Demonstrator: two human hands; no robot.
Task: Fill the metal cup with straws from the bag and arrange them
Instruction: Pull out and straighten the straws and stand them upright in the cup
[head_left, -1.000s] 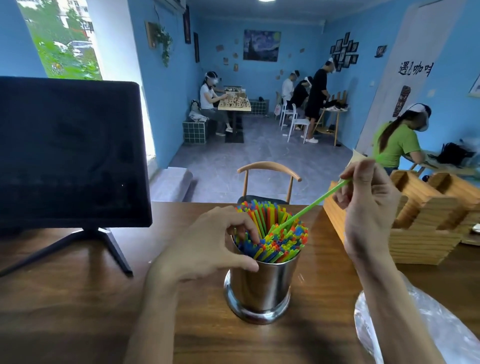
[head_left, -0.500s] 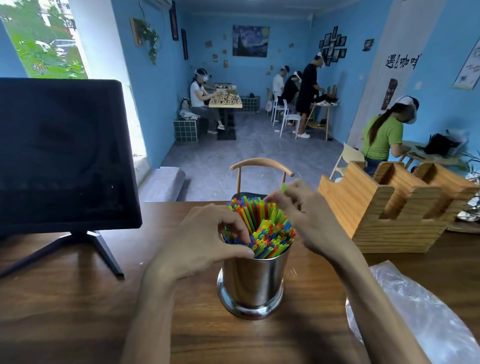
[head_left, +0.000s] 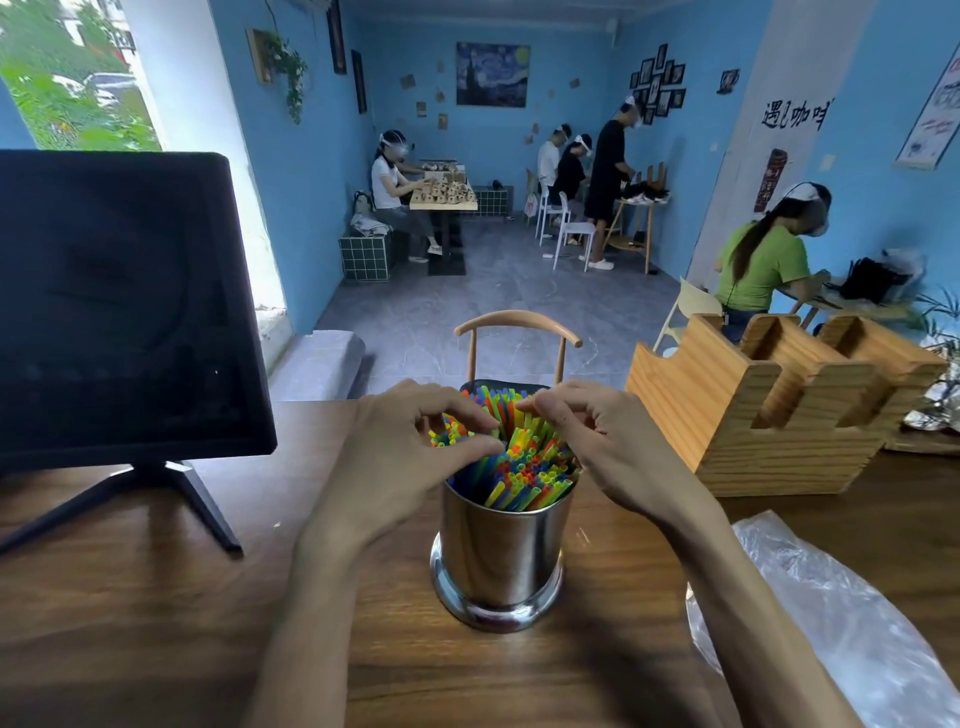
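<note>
Both hands, left (head_left: 410, 457) and right (head_left: 597, 441), curl fingertips onto the straws (head_left: 524, 467) packing the cup (head_left: 498, 556) beneath them; we judge filling done, tidying left. Bag (head_left: 831, 623) lies flat beside our right forearm.

bag (head_left: 831, 623): cut off by right and bottom edges, contents unreadable | monitor (head_left: 119, 306): left side out of frame, screen dark | straws (head_left: 524, 467): left part hidden under left hand (head_left: 400, 462), right part under right hand (head_left: 608, 441) fingers; can't tell if either pinches a straw | metal cup (head_left: 498, 561): left rim behind left hand
</note>
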